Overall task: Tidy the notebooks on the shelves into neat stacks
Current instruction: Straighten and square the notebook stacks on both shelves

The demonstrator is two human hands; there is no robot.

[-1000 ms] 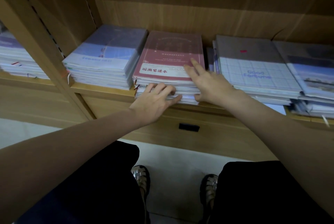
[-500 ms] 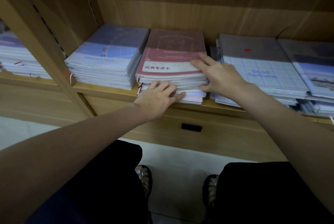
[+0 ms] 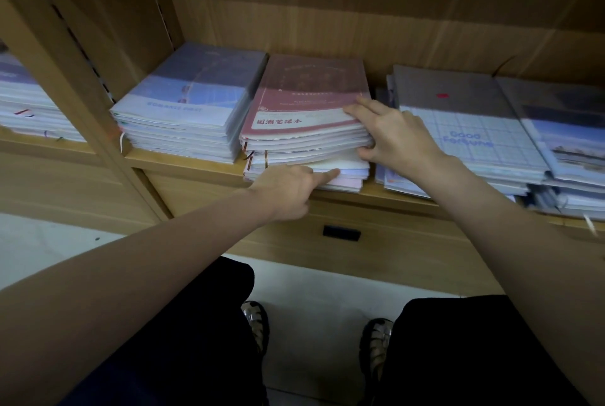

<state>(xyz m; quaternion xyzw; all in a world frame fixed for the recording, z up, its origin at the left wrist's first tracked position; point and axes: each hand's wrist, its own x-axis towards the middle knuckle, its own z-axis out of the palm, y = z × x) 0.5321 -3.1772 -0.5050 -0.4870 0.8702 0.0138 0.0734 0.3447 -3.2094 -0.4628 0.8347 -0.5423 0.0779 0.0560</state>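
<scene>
Four notebook stacks (image 3: 304, 117) on one wooden shelf (image 3: 183, 161), hands (image 3: 393, 133) at the red-topped one.

Bare forearms, dark clothing, strappy shoes
Both arms are uncovered with no sleeve showing; the left hand (image 3: 288, 187) and right hand (image 3: 396, 135) wear no rings or watch; black trousers (image 3: 183, 340) and woven metallic-looking sandals (image 3: 257, 323) below
</scene>
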